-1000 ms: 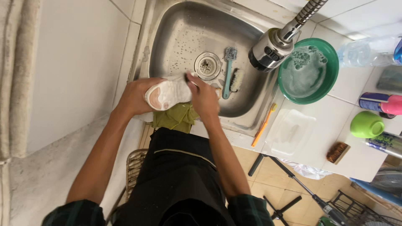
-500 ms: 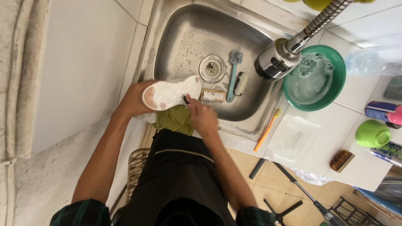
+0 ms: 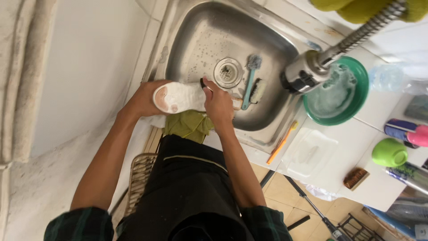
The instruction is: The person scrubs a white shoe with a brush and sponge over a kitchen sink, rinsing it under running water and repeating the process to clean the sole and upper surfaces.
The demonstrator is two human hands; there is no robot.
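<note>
Now: left hand (image 3: pixel 145 99) wraps the heel of a white shoe (image 3: pixel 180 97), sole up, at the near rim of the sink (image 3: pixel 203 40). Right hand (image 3: pixel 218 102) closed on its toe end, possibly pinching something small and dark; hard to tell. Green cloth (image 3: pixel 189 125) hangs below. Two brushes (image 3: pixel 248 82) lie by the drain (image 3: pixel 228 72).

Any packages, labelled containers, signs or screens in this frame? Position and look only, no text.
No signs or screens.
Pink and blue tube: counter at right edge, lying on its side, label wrapped round it.
Silver can: below the green cup, lying down, dark printed band.
Clear plastic bag: counter right of the sink, flat, see-through.
</note>
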